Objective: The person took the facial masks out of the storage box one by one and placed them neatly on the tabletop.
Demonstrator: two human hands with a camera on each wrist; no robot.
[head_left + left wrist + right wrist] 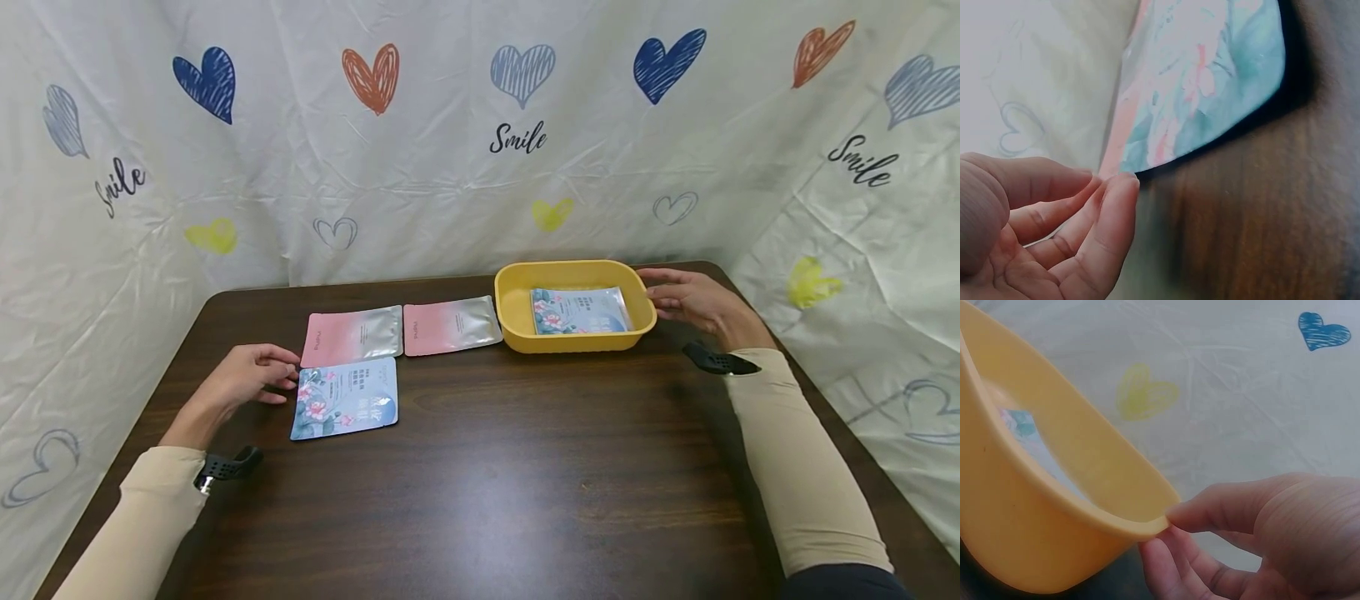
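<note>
L hand (258, 372) has its fingertips at the corner of the blue pkt (347, 400), can't tell if it's pinched or just touched, while the R hand (693, 302) def pinches the rim of the yellow tub (573, 342). Blue pkt's flat on the surface (495, 467) by two pink pkts (352, 336), another's in the tub; imo they're light, bendy & kinda slippery, so grab a sealed edge, & the tub's prob stiff, so use the rim.

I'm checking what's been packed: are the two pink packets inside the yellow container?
No, both pink packets lie on the table, to the left of the yellow container.
</note>
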